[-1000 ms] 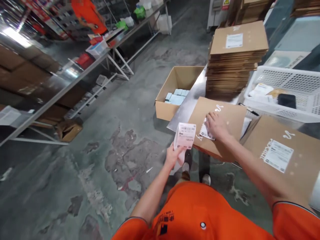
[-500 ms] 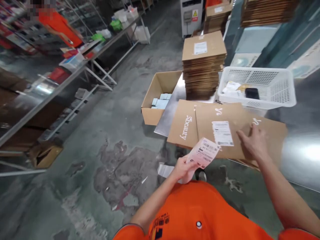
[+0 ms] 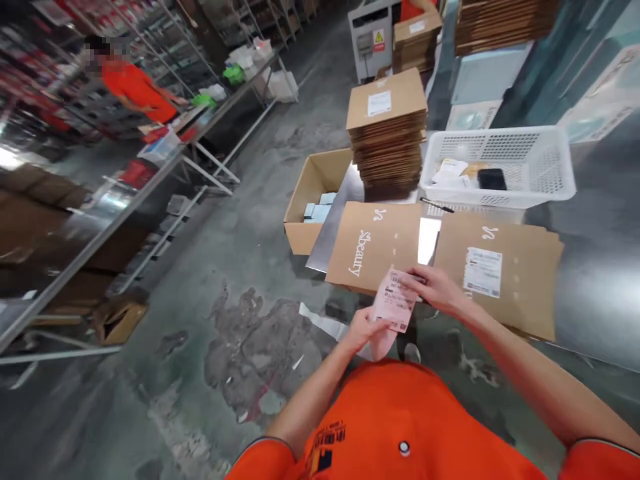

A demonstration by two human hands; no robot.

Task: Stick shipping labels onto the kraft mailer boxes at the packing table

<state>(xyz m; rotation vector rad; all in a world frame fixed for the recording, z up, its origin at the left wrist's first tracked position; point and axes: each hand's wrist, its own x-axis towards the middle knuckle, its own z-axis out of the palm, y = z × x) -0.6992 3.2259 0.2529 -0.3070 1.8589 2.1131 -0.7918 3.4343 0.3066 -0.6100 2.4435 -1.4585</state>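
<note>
A strip of shipping labels [image 3: 396,303] hangs in front of my body, its tail trailing down to the left. My left hand [image 3: 363,328] is closed on the strip's lower left side. At its upper right edge, my right hand [image 3: 431,288] pinches the top label. Just beyond lies a flat brown carton [image 3: 381,233] with "beauty" printed in white, bare of any label on the face I see. To its right is a pile of flat cartons [image 3: 530,280], and the top one bears a white shipping label [image 3: 483,271].
A tall stack of flat cartons [image 3: 387,133] stands at the table's far left. Right of it sits a white plastic basket [image 3: 545,167] holding papers and a black object; a pen [image 3: 437,205] lies before it. An open box [image 3: 305,233] holds pale blue boxes. A co-worker [image 3: 137,90] stands far left.
My right hand has left the labelled carton and come left to the label strip. The labelled carton now lies farther right, apart from the left carton. My view has shifted slightly.
</note>
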